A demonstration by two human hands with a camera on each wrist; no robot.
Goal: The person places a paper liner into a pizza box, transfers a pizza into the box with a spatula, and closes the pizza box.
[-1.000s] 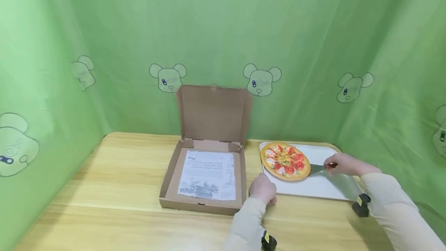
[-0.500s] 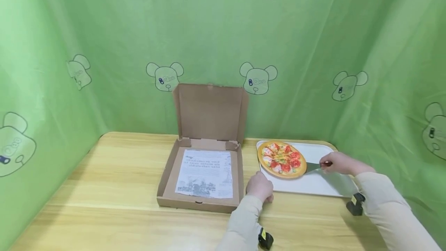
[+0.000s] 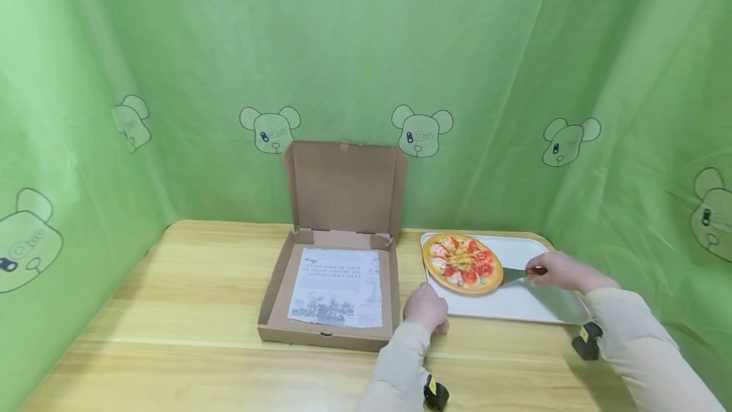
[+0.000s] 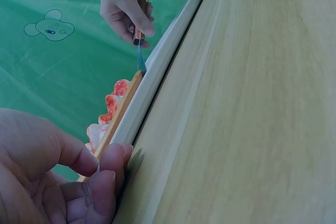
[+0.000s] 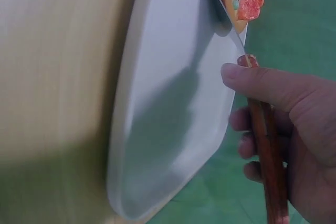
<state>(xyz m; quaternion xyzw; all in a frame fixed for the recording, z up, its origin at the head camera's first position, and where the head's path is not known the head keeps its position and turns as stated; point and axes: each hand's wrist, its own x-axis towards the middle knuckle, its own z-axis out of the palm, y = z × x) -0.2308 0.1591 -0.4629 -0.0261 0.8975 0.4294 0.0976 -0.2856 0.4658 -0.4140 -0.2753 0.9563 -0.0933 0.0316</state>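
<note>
My right hand (image 3: 551,270) grips the wooden handle (image 5: 265,140) of a pizza turner, thumb along its top. The metal blade (image 3: 515,274) runs under the right edge of a round pizza (image 3: 463,263) with red and white toppings. That pizza lies on the left part of a white rectangular tray (image 3: 526,304), its left edge at the tray's rim. At the tray's front left corner is my left hand (image 3: 426,308), fingers curled. In the left wrist view its thumb and forefinger (image 4: 113,163) pinch the tray's edge.
Left of the tray stands a cardboard pizza box (image 3: 332,339), its lid (image 3: 345,186) raised against the green curtain (image 3: 343,37). Printed paper (image 3: 337,288) lines the box. Everything rests on a wooden table (image 3: 189,310), with curtain at the back and both sides.
The head view has shifted slightly. Both hands, the pizza, the turner and the tray keep nearly the same places relative to each other.
</note>
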